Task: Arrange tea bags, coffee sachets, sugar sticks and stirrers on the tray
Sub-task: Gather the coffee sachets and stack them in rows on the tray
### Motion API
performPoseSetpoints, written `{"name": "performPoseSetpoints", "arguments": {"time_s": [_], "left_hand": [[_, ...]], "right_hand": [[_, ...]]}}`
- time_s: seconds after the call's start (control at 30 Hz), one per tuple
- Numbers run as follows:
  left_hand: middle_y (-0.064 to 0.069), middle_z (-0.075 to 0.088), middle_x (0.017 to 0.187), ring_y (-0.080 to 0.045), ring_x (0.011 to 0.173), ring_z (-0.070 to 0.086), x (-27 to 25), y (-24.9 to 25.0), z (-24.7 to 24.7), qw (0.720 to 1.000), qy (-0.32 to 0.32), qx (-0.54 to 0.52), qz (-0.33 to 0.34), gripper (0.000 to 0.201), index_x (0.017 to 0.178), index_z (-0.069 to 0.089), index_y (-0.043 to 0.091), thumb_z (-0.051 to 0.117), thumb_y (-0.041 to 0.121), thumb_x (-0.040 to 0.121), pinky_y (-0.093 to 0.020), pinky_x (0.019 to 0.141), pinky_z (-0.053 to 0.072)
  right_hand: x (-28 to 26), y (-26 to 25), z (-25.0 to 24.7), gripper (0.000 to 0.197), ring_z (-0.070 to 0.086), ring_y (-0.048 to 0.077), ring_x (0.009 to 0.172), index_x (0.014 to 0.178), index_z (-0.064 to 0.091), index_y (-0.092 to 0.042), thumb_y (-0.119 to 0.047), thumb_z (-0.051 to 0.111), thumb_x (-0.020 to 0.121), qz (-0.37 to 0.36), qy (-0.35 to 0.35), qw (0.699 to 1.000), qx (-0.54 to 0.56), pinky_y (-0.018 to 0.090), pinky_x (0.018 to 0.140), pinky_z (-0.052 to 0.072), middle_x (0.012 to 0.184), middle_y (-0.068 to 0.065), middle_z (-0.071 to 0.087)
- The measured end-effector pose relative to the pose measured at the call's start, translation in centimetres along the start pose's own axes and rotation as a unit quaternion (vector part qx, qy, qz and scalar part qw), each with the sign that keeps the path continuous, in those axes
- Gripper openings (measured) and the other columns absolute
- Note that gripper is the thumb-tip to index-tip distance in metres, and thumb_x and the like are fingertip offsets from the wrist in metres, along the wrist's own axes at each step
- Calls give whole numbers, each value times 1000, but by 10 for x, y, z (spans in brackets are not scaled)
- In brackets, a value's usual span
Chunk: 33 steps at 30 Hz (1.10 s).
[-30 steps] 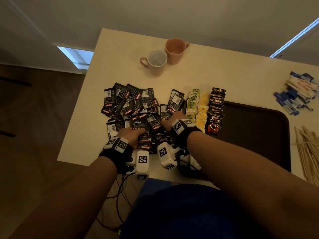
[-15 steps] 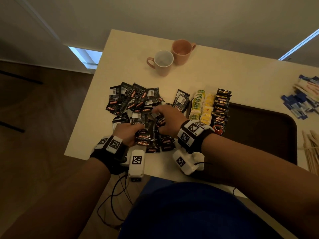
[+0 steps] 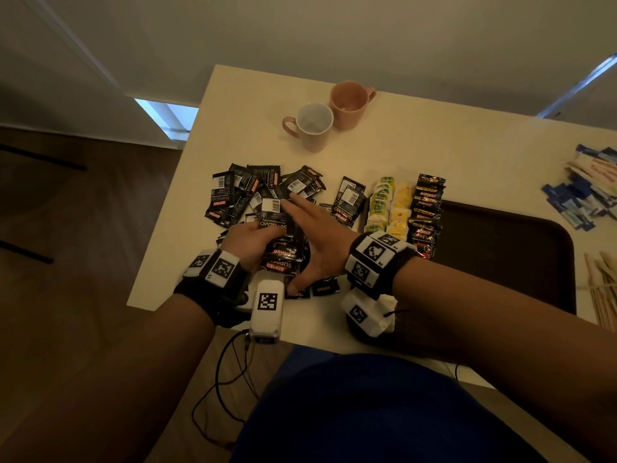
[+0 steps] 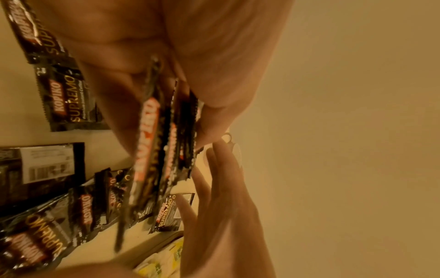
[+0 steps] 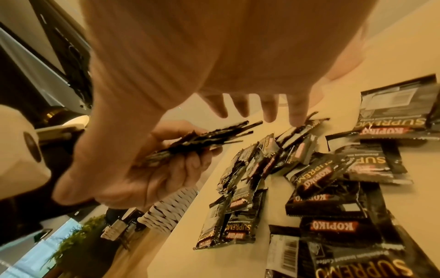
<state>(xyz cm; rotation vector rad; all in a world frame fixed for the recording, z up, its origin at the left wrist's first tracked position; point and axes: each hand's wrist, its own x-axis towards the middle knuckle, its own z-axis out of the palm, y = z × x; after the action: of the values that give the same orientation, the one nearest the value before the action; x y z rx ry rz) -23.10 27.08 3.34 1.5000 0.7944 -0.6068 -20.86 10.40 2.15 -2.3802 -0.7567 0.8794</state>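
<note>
Left hand (image 3: 248, 240) grips a stack of black foil coffee sachets (image 3: 278, 248), likely squaring them for the dark brown plastic tray (image 3: 534, 235) at right. Right hand (image 3: 314, 235), fingers straight and spread, reaches into the loose black sachet pile (image 3: 247, 192), holding nothing.

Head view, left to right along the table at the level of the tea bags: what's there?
Loose coffee sachets → green tea bags → yellow tea bags → row of coffee sachets → dark tray → blue sugar sticks.
</note>
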Motion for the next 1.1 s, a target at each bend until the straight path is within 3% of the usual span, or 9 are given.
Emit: {"name": "performPoseSetpoints", "arguments": {"time_s": [0.13, 0.27, 0.4, 0.6, 0.67, 0.8, 0.93, 1.03, 1.1], "left_hand": [[-16, 74, 102, -34, 95, 72, 2, 2, 3, 1000, -21, 21, -2, 28, 107, 69, 4, 75, 15, 82, -54, 94, 54], [-17, 74, 103, -36, 96, 71, 6, 1, 5, 998, -49, 27, -1, 39, 110, 68, 4, 79, 16, 75, -58, 95, 52], [-21, 72, 107, -38, 100, 70, 11, -1, 6, 997, -71, 33, -5, 33, 113, 66, 3, 73, 8, 81, -58, 97, 50], [-17, 73, 104, -36, 104, 68, 19, -3, 8, 990, -122, 72, -8, 24, 109, 67, 8, 68, 4, 85, -53, 97, 51], [-14, 73, 99, -35, 101, 69, 21, -3, 8, 989, -130, 69, -1, 26, 111, 66, 9, 68, 5, 85, -50, 91, 54], [-7, 72, 75, -24, 72, 70, 22, 0, 12, 987, -153, 40, -4, 16, 99, 62, 6, 56, -5, 88, -31, 60, 56], [-21, 67, 96, -42, 101, 61, 25, -2, 12, 988, -154, -24, -17, 39, 100, 64, 2, 68, 1, 61, -51, 89, 47], [-15, 71, 80, -32, 81, 69, 22, 3, 16, 986, -164, -35, -14, 13, 94, 65, 2, 66, 7, 82, -37, 70, 56], [-13, 69, 72, -24, 61, 69, 25, 3, 17, 984, -172, -49, -27, 20, 97, 64, 1, 53, 18, 96, -29, 51, 55]], "right_hand": [[6, 0, 4, 142, -4, 31, 149, 155, -3, -20, -78, 74, 51, -18, 19, 998, -59, 54, 120, 13, 163, 4, -8], [1, -1, 0, 131, 5, 30, 148, 155, 5, -17, -67, 79, 59, -5, 30, 999, -26, 47, 120, 16, 162, 5, 3], [-3, 1, -4, 119, 23, 25, 140, 153, 19, -13, -55, 84, 62, -7, 60, 998, 7, 35, 115, 24, 154, 5, 21], [-1, 9, 2, 113, 36, 22, 130, 149, 31, -8, -49, 87, 60, -9, 98, 995, 36, 39, 111, 36, 142, 7, 35], [-3, 11, 0, 117, 37, 22, 130, 150, 29, -6, -50, 88, 59, -9, 101, 994, 34, 37, 111, 37, 142, 8, 35], [-6, 12, -3, 115, 41, 21, 131, 150, 27, -6, -46, 88, 61, -21, 111, 993, 38, 36, 111, 37, 143, 8, 40], [-9, 12, -6, 104, 44, 22, 129, 147, 34, -8, -44, 87, 64, -42, 141, 989, 26, 33, 111, 35, 141, 8, 48], [-11, 10, -6, 103, 44, 24, 130, 146, 36, -9, -44, 87, 64, -42, 149, 988, 22, 34, 111, 31, 141, 9, 49], [-11, 11, -7, 104, 43, 24, 130, 147, 36, -11, -44, 87, 63, -43, 140, 989, 25, 35, 111, 31, 141, 7, 49]]}}
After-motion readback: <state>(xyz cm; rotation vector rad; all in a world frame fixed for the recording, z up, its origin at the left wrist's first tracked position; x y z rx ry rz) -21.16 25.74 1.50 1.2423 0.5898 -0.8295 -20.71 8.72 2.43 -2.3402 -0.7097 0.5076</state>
